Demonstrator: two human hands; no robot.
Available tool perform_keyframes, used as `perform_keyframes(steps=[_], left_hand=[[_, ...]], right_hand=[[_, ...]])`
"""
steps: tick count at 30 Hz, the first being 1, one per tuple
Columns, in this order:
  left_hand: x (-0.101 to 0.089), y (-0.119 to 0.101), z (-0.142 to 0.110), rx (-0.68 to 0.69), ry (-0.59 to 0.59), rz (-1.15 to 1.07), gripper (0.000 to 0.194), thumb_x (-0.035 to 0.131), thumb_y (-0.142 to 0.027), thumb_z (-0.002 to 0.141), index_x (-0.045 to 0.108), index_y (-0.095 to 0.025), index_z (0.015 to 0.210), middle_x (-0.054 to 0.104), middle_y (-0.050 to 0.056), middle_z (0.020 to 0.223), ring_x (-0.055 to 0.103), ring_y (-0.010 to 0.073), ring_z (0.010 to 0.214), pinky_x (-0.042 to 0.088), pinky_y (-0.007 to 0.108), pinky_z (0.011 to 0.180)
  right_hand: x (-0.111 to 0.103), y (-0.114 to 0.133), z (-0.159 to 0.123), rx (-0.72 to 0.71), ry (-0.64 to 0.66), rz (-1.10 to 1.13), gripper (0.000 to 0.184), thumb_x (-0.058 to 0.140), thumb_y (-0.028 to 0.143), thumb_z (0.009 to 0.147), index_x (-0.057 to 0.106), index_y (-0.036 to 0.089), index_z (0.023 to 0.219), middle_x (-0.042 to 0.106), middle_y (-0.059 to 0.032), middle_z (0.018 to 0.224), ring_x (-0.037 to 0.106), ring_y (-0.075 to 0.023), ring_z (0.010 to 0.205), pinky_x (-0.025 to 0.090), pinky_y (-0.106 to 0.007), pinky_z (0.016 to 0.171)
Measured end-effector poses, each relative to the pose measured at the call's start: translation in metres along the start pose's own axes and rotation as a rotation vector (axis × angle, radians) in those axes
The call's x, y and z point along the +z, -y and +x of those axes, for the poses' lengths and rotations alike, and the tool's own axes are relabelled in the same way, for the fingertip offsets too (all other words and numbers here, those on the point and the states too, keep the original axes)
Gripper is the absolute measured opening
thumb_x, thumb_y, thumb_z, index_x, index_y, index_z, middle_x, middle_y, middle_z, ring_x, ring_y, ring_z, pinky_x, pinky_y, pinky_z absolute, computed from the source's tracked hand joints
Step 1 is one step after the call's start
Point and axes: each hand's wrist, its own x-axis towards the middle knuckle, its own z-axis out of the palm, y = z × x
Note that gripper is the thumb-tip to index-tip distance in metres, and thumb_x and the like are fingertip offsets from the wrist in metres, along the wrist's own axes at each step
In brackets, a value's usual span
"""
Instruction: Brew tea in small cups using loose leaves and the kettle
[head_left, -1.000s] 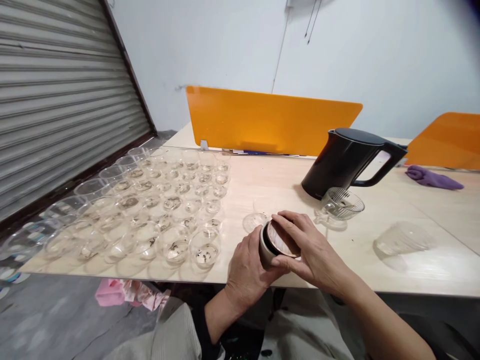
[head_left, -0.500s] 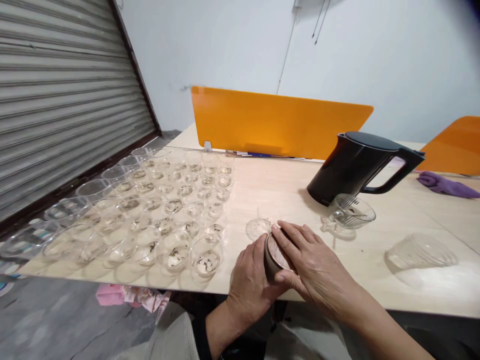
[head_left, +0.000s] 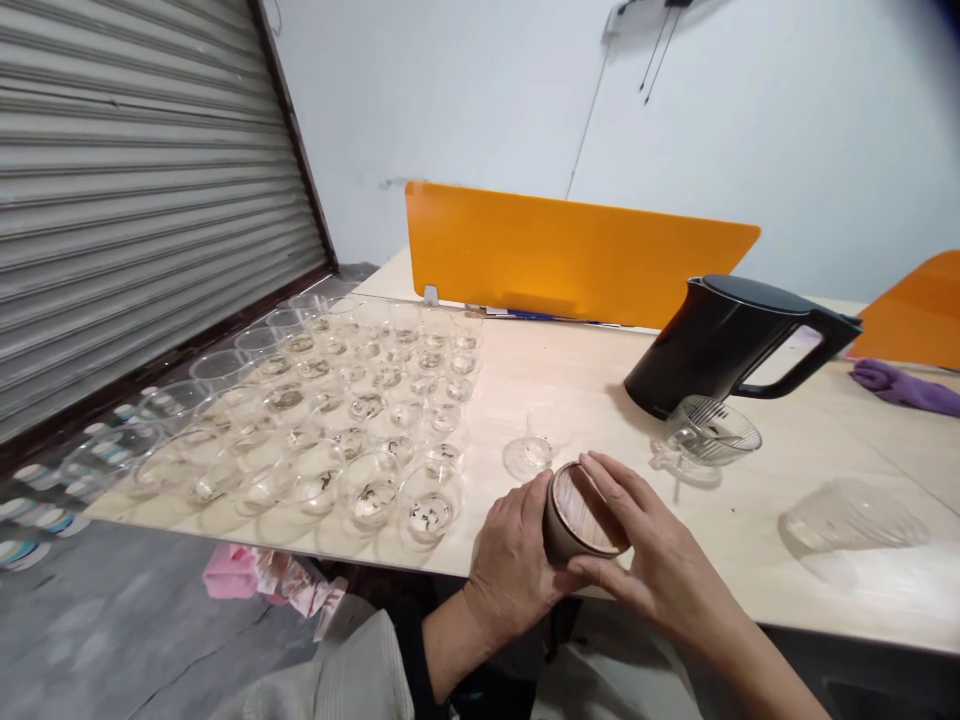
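Near the table's front edge, a small round canister with a wood-grain lid is tilted between my hands. My left hand wraps its left side, fingers closed on the wall. My right hand grips the other side, with its thumb at the near rim and fingertips at the far rim. The lid sits on the canister, so its inside is hidden. Just beyond my hands stands a clear plastic cup. Farther right, a ribbed glass cup holds something thin and dark.
Rows of clear cups with dark bits at their bottoms cover the table's left side. A black kettle stands behind the glass cup. Nested plastic cups lie at right. An orange divider and purple cloth are farther back.
My right hand has slid off the lid's top to the canister's right side, uncovering more of the lid. The whole view has shifted slightly.
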Motion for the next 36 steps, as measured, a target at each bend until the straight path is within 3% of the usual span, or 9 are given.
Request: perform_keyframes(steps=[6, 10, 13, 19, 28, 36], left_hand=[[-0.009, 0.000, -0.002, 0.013, 0.009, 0.013, 0.101, 0.073, -0.078, 0.077, 0.041, -0.015, 0.149, 0.067, 0.020, 0.133, 0.067, 0.0367, 0.115, 0.058, 0.056, 0.097], [-0.018, 0.000, -0.006, 0.067, 0.045, 0.051, 0.060, 0.077, -0.050, 0.088, 0.056, -0.018, 0.135, 0.069, 0.014, 0.129, 0.065, 0.0330, 0.117, 0.057, 0.053, 0.099], [-0.019, -0.001, -0.008, 0.062, 0.095, 0.105, 0.045, 0.077, -0.033, 0.088, 0.060, -0.020, 0.127, 0.070, 0.012, 0.127, 0.064, 0.0316, 0.116, 0.056, 0.052, 0.098], [-0.014, -0.002, -0.006, 0.033, 0.121, 0.123, 0.039, 0.077, -0.025, 0.085, 0.062, -0.020, 0.121, 0.070, 0.009, 0.126, 0.063, 0.0294, 0.117, 0.053, 0.052, 0.102], [-0.014, -0.004, -0.004, 0.005, 0.138, 0.094, 0.037, 0.080, -0.025, 0.084, 0.064, -0.020, 0.117, 0.071, 0.008, 0.123, 0.063, 0.0307, 0.114, 0.053, 0.053, 0.102], [-0.014, -0.005, -0.001, 0.003, 0.158, 0.094, 0.036, 0.080, -0.027, 0.082, 0.065, -0.020, 0.114, 0.072, 0.009, 0.118, 0.063, 0.0315, 0.109, 0.055, 0.054, 0.098]], right_hand=[[-0.012, -0.020, -0.010, 0.074, -0.046, 0.044, 0.081, 0.074, 0.049, 0.090, 0.036, 0.033, 0.160, 0.048, -0.0115, 0.156, 0.049, -0.0344, 0.143, 0.049, -0.051, 0.114], [-0.033, -0.034, -0.006, 0.124, -0.203, -0.038, 0.081, 0.073, 0.054, 0.089, 0.038, 0.033, 0.159, 0.053, -0.0111, 0.153, 0.052, -0.0383, 0.140, 0.048, -0.057, 0.112], [-0.050, -0.038, 0.007, 0.145, -0.315, -0.111, 0.080, 0.072, 0.056, 0.088, 0.043, 0.030, 0.157, 0.057, -0.0126, 0.148, 0.056, -0.0401, 0.134, 0.049, -0.059, 0.110], [-0.066, -0.041, 0.058, 0.162, -0.448, -0.173, 0.080, 0.073, 0.055, 0.086, 0.048, 0.024, 0.155, 0.057, -0.0146, 0.147, 0.055, -0.0411, 0.134, 0.046, -0.058, 0.112], [-0.043, -0.066, 0.147, 0.210, -0.437, -0.095, 0.080, 0.074, 0.057, 0.079, 0.057, 0.016, 0.145, 0.059, -0.0192, 0.141, 0.054, -0.0391, 0.133, 0.042, -0.054, 0.114], [-0.005, -0.100, 0.191, 0.245, -0.337, -0.040, 0.081, 0.072, 0.059, 0.075, 0.058, 0.017, 0.143, 0.061, -0.0188, 0.137, 0.057, -0.0391, 0.127, 0.045, -0.053, 0.108]])
